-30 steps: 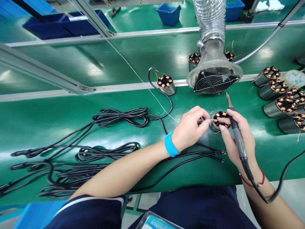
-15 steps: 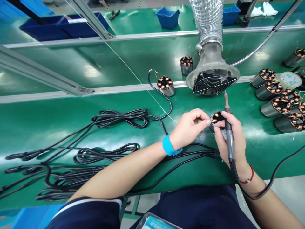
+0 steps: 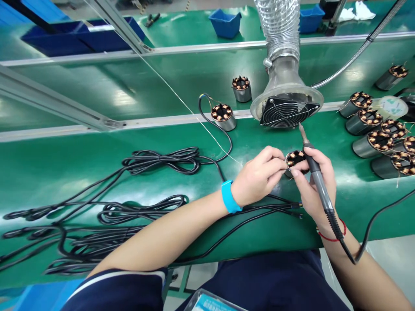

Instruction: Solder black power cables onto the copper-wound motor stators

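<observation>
A soldering iron lies across the fingers of my right hand, its tip pointing up and away. My right thumb and fingertip also pinch by a thin wire, close to my left fingertips. My left hand, with a blue wristband, is closed in a pinch on the thin wire. Just beyond the fingertips stands a motor stator with copper windings, partly covered by my right hand. Black cable ends lie below the hands, their tips stripped.
A fume extractor hood hangs above the stator. Several stators stand at the right, and another stator with a cable is left of the hood. Coiled black cables cover the left bench. Blue bins stand behind.
The soldering iron has tilted, its tip swinging left and its handle end right. My left fingers have closed further around the wire. The view has shifted slightly.
</observation>
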Motion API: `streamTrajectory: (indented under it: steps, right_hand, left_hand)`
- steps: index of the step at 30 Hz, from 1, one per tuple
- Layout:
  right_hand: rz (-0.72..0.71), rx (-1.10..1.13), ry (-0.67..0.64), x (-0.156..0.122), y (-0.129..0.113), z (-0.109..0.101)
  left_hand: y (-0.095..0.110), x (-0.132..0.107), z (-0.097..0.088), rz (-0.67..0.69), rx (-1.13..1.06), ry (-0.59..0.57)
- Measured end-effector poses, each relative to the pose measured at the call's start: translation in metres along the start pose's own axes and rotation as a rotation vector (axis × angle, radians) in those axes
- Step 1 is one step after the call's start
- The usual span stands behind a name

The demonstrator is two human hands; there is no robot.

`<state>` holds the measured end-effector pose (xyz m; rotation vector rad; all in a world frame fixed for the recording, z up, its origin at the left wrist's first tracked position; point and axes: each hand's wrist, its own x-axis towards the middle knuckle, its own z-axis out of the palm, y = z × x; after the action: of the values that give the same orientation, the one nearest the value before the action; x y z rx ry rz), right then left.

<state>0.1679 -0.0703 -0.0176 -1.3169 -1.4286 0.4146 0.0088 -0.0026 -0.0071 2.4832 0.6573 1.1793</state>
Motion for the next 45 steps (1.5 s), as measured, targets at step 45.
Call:
streamTrajectory:
  steps: [45]
  right_hand:
    - [-0.305, -0.083, 0.167, -0.039, 0.003, -0.028]
  left_hand:
    - [0.001, 0.001, 0.007, -0.211, -0.118, -0.036]
